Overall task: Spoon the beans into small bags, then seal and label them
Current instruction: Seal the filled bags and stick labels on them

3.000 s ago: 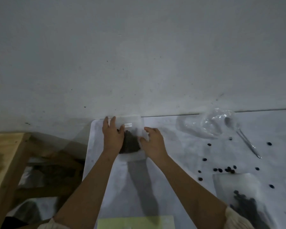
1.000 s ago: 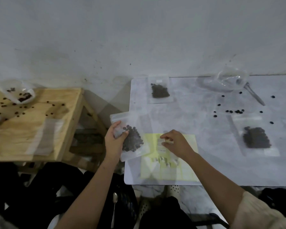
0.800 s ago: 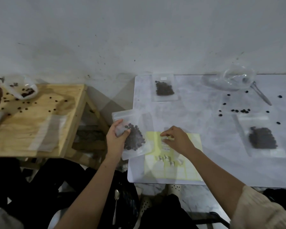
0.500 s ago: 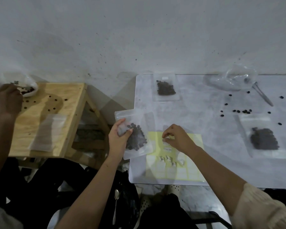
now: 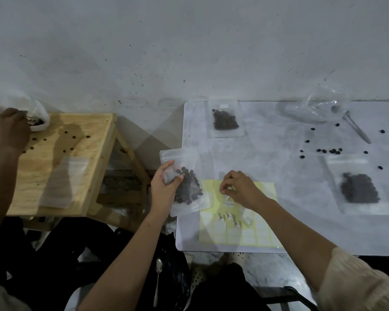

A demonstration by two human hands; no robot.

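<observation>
My left hand (image 5: 165, 187) grips a small clear bag of dark beans (image 5: 190, 198) at the white table's left edge, bag tilted and partly over the edge. My right hand (image 5: 240, 189) pinches a small white label (image 5: 225, 197) half peeled from the yellow label sheet (image 5: 263, 230). A labelled bag of beans (image 5: 225, 119) lies flat at the back of the table. Another filled bag (image 5: 360, 187) lies at the right. A metal spoon (image 5: 356, 129) rests beside a crumpled clear bag (image 5: 321, 106).
Loose beans (image 5: 330, 151) are scattered over the white table (image 5: 267, 158) near the spoon. To the left stands a wooden table (image 5: 54, 153) with scattered beans and an empty clear bag (image 5: 65, 182); another person's hand (image 5: 9, 129) works there. A second spoon (image 5: 158, 274) lies below.
Three seconds ago both hands pressed a bag at the table's back. Now my left hand holds another filled bag and my right fingers have lifted a label's edge; the other person's hand came in.
</observation>
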